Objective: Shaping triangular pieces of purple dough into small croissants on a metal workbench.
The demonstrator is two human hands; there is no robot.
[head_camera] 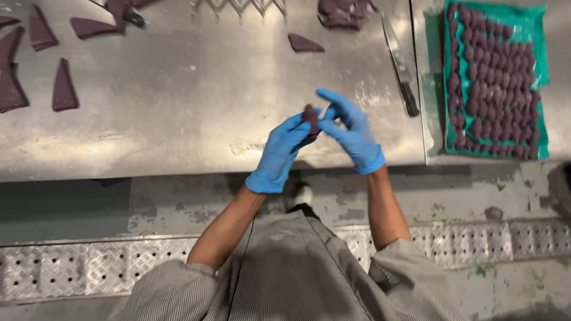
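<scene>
both hands wear blue gloves and meet in the middle of the frame, above the near edge of the steel table (pixel 196 107); the left hand (pixel 282 148) is curled around a small piece of dark purple dough (pixel 310 117), gripping it between thumb and fingers; the right hand (pixel 351 128) presses against the same piece from the other side, its index finger stretched out and upward, the rest of its fingers loosely bent, so it is partly open while touching the dough; the piece looks half rolled, though its exact shape is hidden by the gloves.

as for how far the work stands, judging from what lies about: at the upper right of the frame a green-lined tray (pixel 529 24) is already covered with close rows of shaped purple pieces (pixel 493 89), with only a strip of green left bare along its top and right side; so the larger part appears done.

still unshaped, at the upper left, several flat purple triangles (pixel 62 89) lie on the table, one more triangle (pixel 304 43) sits at upper centre, and a lump of purple dough (pixel 344 12) rests at the top edge; a knife (pixel 401 68) lies between the hands and the tray, its blade pointing toward the top of the frame.
</scene>
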